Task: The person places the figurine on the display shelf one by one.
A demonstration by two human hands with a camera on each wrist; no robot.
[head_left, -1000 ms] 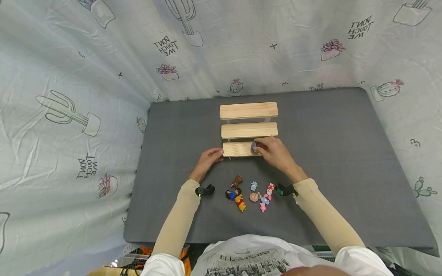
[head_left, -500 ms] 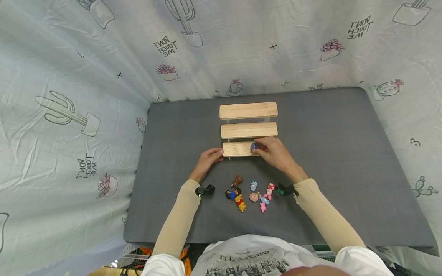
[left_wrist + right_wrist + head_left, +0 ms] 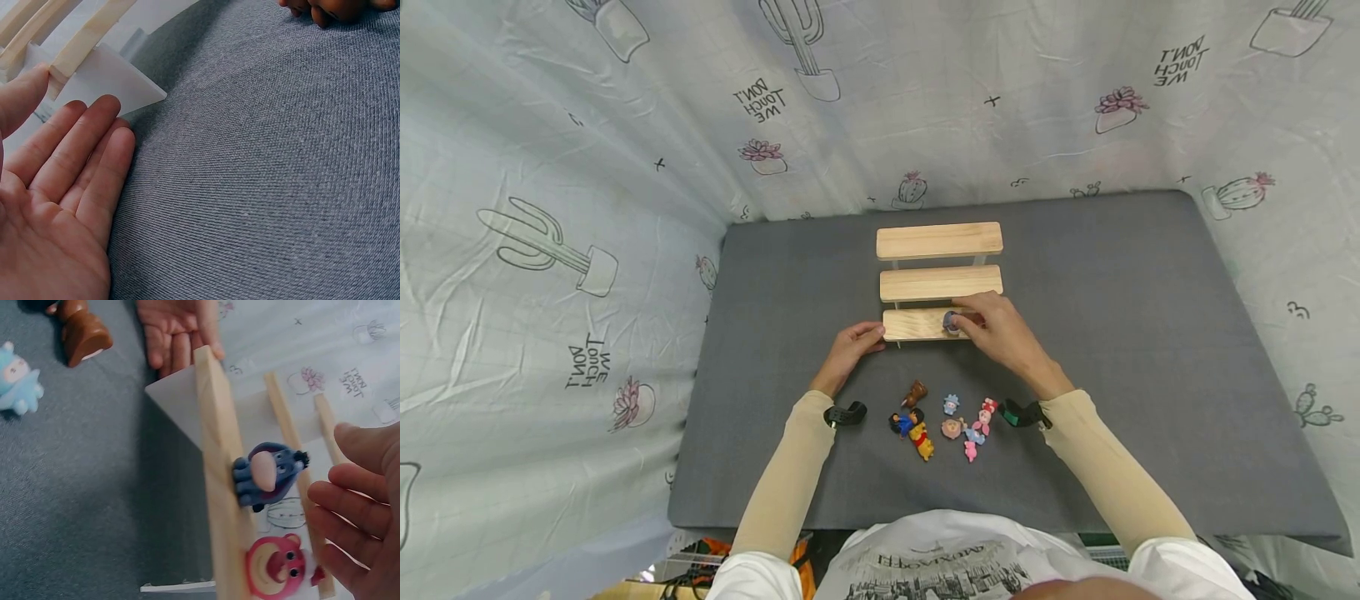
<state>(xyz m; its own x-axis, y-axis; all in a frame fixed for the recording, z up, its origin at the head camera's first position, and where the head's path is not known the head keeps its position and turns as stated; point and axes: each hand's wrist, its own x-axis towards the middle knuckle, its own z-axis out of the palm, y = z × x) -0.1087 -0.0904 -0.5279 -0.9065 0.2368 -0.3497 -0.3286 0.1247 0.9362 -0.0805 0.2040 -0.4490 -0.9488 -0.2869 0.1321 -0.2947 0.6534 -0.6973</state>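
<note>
A three-tier wooden shelf (image 3: 917, 323) with white side brackets stands on the grey table. On its lowest plank sits a blue-grey donkey figurine (image 3: 270, 475), upright, beside a pink bear figurine (image 3: 276, 565); the head view hides the bear behind my right hand. My right hand (image 3: 1003, 333) is just beside the donkey, fingers spread and apart from it in the right wrist view. With its thumb my left hand (image 3: 852, 350) touches the lowest plank's left end. Its other fingers (image 3: 75, 156) extend fairly straight beside the white bracket (image 3: 115, 81).
Several small figurines lie nearer the body: a brown figurine (image 3: 915, 393), a dark-haired one in blue (image 3: 904, 423), a yellow bear (image 3: 922, 442), a light-blue one (image 3: 951, 404) and a pink-and-red one (image 3: 987, 415). Patterned white curtains (image 3: 880, 125) surround the grey table (image 3: 1112, 292).
My right fingers have loosened from around the donkey figurine and spread, the index finger shifting slightly back, and the figurine now stays on the plank. My left hand remains in place.
</note>
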